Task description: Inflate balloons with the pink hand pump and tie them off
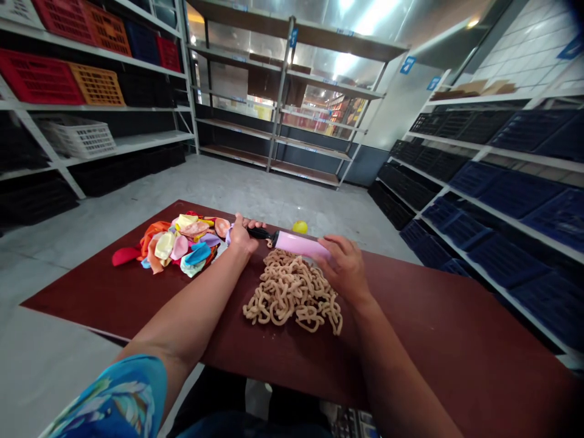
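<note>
Held across the middle of the table is a pink tube with a black handle, which looks like a hand pump (298, 243). My left hand (245, 237) is closed round its black end. My right hand (344, 261) grips the pink end, its fingers over the top. Just below the pump lies a heap of tan, knobbly, rope-like strands (292, 292). Left of my left hand is a pile of limp, many-coloured pieces that look like deflated balloons (180, 243), with a red one (125, 256) at its edge. A lilac piece touches or lies close behind my left hand; I cannot tell which.
All this rests on a dark red-brown table (410, 328). A small yellow round thing (300, 227) is at its far edge. Shelves with coloured crates (95, 84) stand left, a metal rack (276, 103) behind, and shelves of dark blue crates (502, 188) right.
</note>
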### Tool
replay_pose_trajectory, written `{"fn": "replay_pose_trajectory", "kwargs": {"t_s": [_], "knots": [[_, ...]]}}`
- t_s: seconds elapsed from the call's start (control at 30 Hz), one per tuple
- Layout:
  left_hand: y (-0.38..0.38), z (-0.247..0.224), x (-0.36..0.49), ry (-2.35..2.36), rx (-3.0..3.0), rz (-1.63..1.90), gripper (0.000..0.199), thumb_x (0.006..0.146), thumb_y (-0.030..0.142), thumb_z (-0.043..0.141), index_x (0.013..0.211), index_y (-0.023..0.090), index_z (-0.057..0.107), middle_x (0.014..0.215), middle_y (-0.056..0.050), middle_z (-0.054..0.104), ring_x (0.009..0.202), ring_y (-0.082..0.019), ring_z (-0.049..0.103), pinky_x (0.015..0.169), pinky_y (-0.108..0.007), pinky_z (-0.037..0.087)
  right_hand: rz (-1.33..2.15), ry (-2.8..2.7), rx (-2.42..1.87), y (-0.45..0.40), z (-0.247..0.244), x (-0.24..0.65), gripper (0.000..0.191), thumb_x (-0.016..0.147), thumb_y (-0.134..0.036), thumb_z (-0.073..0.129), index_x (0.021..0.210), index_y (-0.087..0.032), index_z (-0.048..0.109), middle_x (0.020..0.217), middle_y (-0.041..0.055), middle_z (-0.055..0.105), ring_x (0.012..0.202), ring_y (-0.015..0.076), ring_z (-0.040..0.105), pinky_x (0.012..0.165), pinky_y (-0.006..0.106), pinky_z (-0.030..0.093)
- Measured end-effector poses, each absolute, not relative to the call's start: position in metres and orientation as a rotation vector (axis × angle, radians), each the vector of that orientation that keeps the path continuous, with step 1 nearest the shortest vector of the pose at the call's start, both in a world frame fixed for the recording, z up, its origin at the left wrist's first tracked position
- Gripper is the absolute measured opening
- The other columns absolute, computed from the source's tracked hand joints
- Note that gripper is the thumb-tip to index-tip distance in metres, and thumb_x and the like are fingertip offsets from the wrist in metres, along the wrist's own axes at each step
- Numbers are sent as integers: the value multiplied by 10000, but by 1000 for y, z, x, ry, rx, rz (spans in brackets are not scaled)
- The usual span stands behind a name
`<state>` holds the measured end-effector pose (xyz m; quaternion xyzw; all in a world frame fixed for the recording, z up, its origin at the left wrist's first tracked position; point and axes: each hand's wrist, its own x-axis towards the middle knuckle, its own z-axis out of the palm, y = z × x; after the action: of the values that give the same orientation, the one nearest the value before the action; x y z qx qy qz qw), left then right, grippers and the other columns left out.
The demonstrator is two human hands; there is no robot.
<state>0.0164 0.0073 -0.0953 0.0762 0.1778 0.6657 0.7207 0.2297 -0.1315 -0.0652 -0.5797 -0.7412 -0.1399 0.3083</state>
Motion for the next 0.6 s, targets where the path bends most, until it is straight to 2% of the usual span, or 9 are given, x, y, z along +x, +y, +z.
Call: {"fn": "replay_pose_trajectory", "kwargs": {"t_s": [0.1,0.2,0.37,0.6], "knots": [[1,-90,20,367,199,1417,483,854,496,391,523,196,207,429,42,270,424,-113,406,558,-303,431,-518,-2045,-1653,-128,-79,238,557,750,-466,588,1242,-225,489,1297,92,472,1221,299,336,986,463,261],[-5,-85,22,354,216,1375,482,858,471,403,520,195,198,431,42,263,420,-116,403,546,-303,421,-433,-2124,-1739,-125,-89,243,636,734,-412,600,1308,-220,406,1282,99,485,1147,284,412,927,432,324],[-12,-80,25,299,260,1339,485,848,469,423,524,196,187,438,45,260,424,-117,397,553,-304,421,-297,-2171,-1812,-123,-95,239,624,749,-293,543,1339,-227,349,1184,84,549,998,246,505,788,352,406],[-18,-72,27,303,300,1405,489,815,478,477,527,196,201,436,47,276,413,-113,397,525,-284,405,-337,-2138,-1802,-120,-94,233,432,743,-244,550,1166,-183,487,1053,87,573,936,222,494,790,311,369]]}}
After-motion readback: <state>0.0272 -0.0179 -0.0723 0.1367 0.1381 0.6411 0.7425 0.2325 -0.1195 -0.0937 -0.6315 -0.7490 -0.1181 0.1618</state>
